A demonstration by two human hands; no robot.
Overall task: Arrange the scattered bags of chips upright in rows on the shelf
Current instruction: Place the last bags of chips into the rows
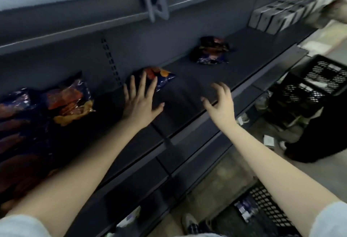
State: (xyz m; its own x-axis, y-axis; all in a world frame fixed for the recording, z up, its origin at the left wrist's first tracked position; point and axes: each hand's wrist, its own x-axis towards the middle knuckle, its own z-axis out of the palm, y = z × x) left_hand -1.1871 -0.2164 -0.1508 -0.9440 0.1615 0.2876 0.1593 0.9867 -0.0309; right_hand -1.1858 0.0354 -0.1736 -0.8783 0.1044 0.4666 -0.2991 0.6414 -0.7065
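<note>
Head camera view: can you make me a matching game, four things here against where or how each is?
Things: 1 left hand; 2 far chip bag; 3 grey boxes; 4 black crate.
Places: A in a row at the far right end of the shelf; B off the shelf, to its right; C fingers spread, beside a small chip bag; D lying alone mid-shelf.
Pairs: 1-C, 2-D, 3-A, 4-B.

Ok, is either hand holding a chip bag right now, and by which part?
Nothing is held. The left hand reaches with spread fingers at a chip bag, not closed on it. The right hand hovers empty over the shelf.
</note>
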